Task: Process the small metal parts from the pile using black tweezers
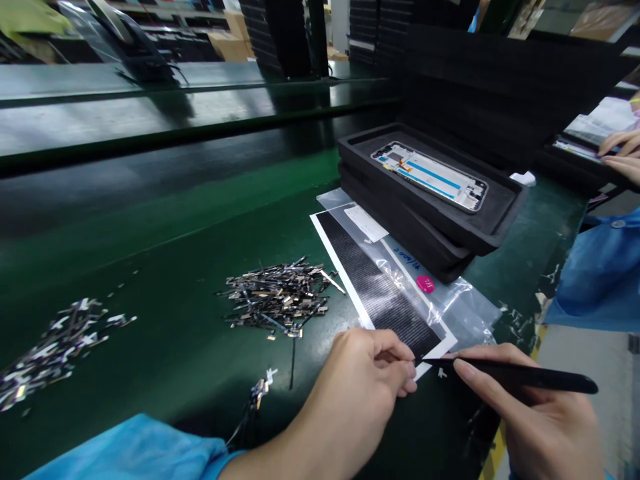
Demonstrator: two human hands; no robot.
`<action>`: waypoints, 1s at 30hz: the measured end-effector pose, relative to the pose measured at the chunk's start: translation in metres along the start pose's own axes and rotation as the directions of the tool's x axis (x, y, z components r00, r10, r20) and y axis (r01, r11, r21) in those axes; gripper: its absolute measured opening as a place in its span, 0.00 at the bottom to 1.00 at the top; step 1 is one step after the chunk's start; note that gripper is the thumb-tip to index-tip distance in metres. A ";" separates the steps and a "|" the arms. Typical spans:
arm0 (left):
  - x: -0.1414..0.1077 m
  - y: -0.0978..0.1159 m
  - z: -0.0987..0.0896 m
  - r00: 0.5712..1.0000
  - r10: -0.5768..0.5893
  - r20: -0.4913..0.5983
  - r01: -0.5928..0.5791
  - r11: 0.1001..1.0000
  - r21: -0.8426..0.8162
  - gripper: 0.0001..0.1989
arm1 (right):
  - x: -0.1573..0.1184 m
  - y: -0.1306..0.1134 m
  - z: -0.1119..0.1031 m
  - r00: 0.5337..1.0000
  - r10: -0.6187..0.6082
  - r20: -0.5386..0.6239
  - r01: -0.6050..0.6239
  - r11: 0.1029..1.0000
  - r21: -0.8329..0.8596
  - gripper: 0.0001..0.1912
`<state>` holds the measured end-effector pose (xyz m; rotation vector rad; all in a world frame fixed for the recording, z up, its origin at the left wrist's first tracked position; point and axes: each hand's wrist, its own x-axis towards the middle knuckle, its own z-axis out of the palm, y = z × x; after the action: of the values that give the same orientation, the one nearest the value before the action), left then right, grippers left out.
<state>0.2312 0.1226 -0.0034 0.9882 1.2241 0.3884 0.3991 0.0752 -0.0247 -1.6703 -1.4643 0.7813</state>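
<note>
My right hand [545, 407] grips a pair of black tweezers [540, 377], whose fine tip reaches my left fingertips. My left hand [373, 380] is closed in a pinch over the near corner of a sheet of thin black strips with a white border [373, 277]. What its fingers pinch is too small and hidden to make out. The sheet lies partly under a clear plastic bag [470, 303] with a pink round sticker [425, 285]. Left of the sheet is a pile of small flex cables [280, 297]. A tiny white scrap [442, 373] lies below the tweezer tip.
Stacked black foam trays [425, 230] hold a phone frame [430, 177] with blue strips. Another heap of small parts [55, 350] lies at far left, and a few more parts [257, 393] sit near my left forearm. A co-worker's hands [623, 153] are at the right edge.
</note>
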 end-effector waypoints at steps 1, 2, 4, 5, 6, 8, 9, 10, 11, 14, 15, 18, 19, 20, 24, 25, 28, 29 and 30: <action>0.000 0.000 0.000 1.000 -0.002 0.001 0.002 1.000 -0.003 0.08 | 0.000 0.001 0.001 1.000 0.004 -0.010 -0.004 1.000 0.009 0.04; 0.000 0.001 0.000 1.000 -0.008 -0.001 0.008 1.000 -0.008 0.08 | 0.000 0.002 0.001 1.000 0.009 -0.019 -0.009 1.000 0.020 0.04; 0.000 0.001 0.000 1.000 -0.004 -0.002 0.004 1.000 -0.010 0.09 | -0.001 0.007 0.002 0.998 0.029 -0.048 -0.025 0.996 0.082 0.05; 0.000 0.001 0.000 1.000 0.003 -0.002 -0.003 1.000 -0.007 0.09 | -0.001 0.009 0.002 0.997 0.047 -0.057 -0.040 0.991 0.129 0.05; 0.000 0.001 -0.001 1.000 0.012 0.001 -0.012 1.000 -0.010 0.09 | -0.001 0.013 0.002 0.996 0.072 -0.059 -0.060 0.982 0.180 0.06; 0.000 0.002 -0.001 1.000 0.004 0.007 -0.004 0.999 -0.034 0.08 | -0.001 0.018 0.001 0.992 0.118 -0.047 -0.099 0.953 0.288 0.07; 0.000 0.003 -0.001 1.000 -0.012 0.009 0.012 0.998 -0.054 0.08 | -0.001 0.020 0.000 0.990 0.132 -0.044 -0.110 0.937 0.333 0.07; 0.000 0.004 -0.002 0.999 -0.038 0.010 0.038 0.996 -0.075 0.08 | -0.001 0.021 0.000 0.989 0.142 -0.041 -0.117 0.924 0.364 0.07; -0.001 0.005 -0.002 0.998 -0.066 0.010 0.067 0.994 -0.092 0.08 | -0.001 0.021 0.000 0.989 0.143 -0.046 -0.114 0.914 0.388 0.06; -0.001 0.008 -0.003 0.989 -0.146 0.004 0.146 0.984 -0.103 0.06 | -0.002 0.018 0.001 0.992 0.099 -0.081 -0.057 0.909 0.412 0.04; 0.000 0.009 -0.003 0.987 -0.160 0.005 0.160 0.982 -0.102 0.06 | -0.002 0.017 0.002 0.993 0.083 -0.088 -0.039 0.910 0.412 0.04; 0.000 0.009 -0.003 0.989 -0.148 0.028 0.150 0.983 -0.105 0.07 | -0.003 0.012 0.006 0.994 0.060 -0.095 -0.015 0.912 0.411 0.04; 0.001 0.009 -0.003 0.989 -0.141 0.038 0.144 0.983 -0.109 0.07 | -0.003 0.011 0.007 0.994 0.055 -0.096 -0.011 0.911 0.411 0.03; 0.001 0.008 -0.004 0.989 -0.142 0.047 0.146 0.983 -0.113 0.08 | -0.003 0.010 0.008 0.994 0.047 -0.099 -0.002 0.911 0.413 0.03; 0.001 0.006 -0.005 0.987 -0.144 0.074 0.153 0.980 -0.130 0.08 | -0.003 0.014 0.010 0.994 0.021 -0.103 0.025 0.905 0.424 0.03; 0.001 0.005 -0.005 0.987 -0.136 0.081 0.146 0.981 -0.132 0.08 | -0.003 0.015 0.010 0.995 0.030 -0.095 0.013 0.906 0.424 0.03; 0.001 0.004 -0.003 0.989 -0.119 0.092 0.131 0.983 -0.130 0.08 | -0.003 0.017 0.011 0.995 0.042 -0.090 0.000 0.905 0.425 0.03; 0.001 0.004 -0.003 0.988 -0.123 0.091 0.134 0.983 -0.125 0.08 | -0.003 0.017 0.011 0.995 0.046 -0.089 -0.004 0.903 0.429 0.03; 0.000 0.004 -0.002 0.987 -0.134 0.086 0.143 0.983 -0.117 0.08 | -0.002 0.017 0.011 0.995 0.051 -0.083 -0.011 0.901 0.434 0.03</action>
<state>0.2302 0.1261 0.0000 0.8006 1.1763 0.3091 0.3981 0.0737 -0.0452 -1.3694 -1.1010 0.9551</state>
